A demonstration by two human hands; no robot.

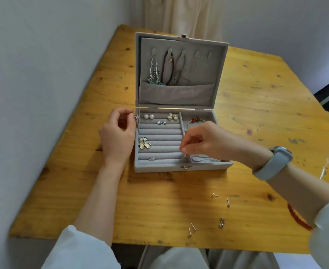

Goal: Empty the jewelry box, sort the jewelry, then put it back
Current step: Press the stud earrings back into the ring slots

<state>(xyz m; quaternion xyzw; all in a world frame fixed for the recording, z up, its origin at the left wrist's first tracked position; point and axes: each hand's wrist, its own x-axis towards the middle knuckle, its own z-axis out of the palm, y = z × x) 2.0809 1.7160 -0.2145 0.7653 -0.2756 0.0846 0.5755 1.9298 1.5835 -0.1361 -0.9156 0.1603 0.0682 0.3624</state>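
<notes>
A grey jewelry box stands open on the wooden table, its lid upright with necklaces hanging inside. The ring rolls hold pearl studs, small blue earrings, gold flower earrings and other pairs. My left hand is at the box's left edge, pinching a small earring. My right hand hovers over the box's front right, fingertips pinched on a small piece above the ring rolls. A bracelet with red beads lies in the back right compartment.
Several loose stud earrings lie on the table in front of the box at the right. A red bead string sits near the right edge, partly under my sleeve. A wall runs along the left side.
</notes>
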